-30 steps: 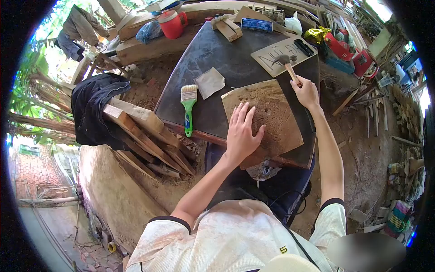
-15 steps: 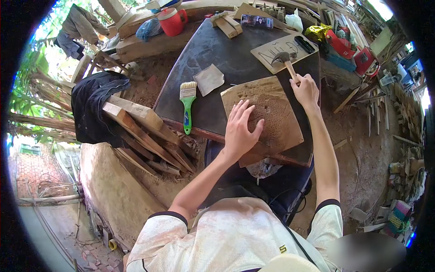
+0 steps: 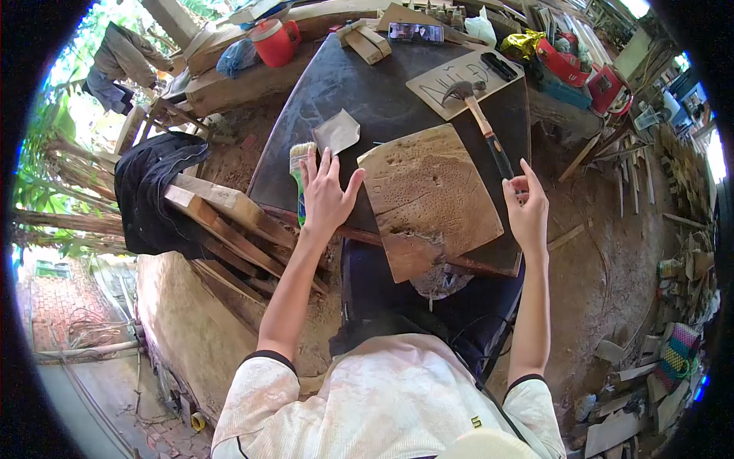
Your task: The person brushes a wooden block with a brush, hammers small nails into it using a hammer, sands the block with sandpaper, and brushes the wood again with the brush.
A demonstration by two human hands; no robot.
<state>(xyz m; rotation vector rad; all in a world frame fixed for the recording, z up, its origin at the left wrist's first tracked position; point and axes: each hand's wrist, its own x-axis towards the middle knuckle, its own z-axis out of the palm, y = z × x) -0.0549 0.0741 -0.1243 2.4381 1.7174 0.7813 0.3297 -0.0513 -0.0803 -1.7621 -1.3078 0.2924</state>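
Note:
A brown board [image 3: 440, 195] dotted with small dents and carved lines lies at the table's near edge, its lower corner overhanging. To its left, my left hand [image 3: 327, 197] reaches over a green-handled paintbrush [image 3: 299, 183], fingers outstretched; it partly hides the brush, and whether it touches cannot be told. A hammer [image 3: 482, 118] with a wooden and black handle rests on the table, its head on the lettered board. Just beside the handle's end is my right hand [image 3: 527, 210], thumb and fingers apart. Above my left hand lies a piece of sandpaper [image 3: 337, 131].
The dark table [image 3: 306, 99] also carries a lettered board [image 3: 428, 86] with a black object [image 3: 498, 66], a phone [image 3: 416, 32] and wood blocks [image 3: 365, 42]. A red jug [image 3: 275, 44] stands behind. Timber beams [image 3: 229, 200] under a dark cloth [image 3: 157, 191] flank the left side.
My right hand has let go of the hammer, which now lies on the table. My left hand has left the dented board and moved left over the paintbrush.

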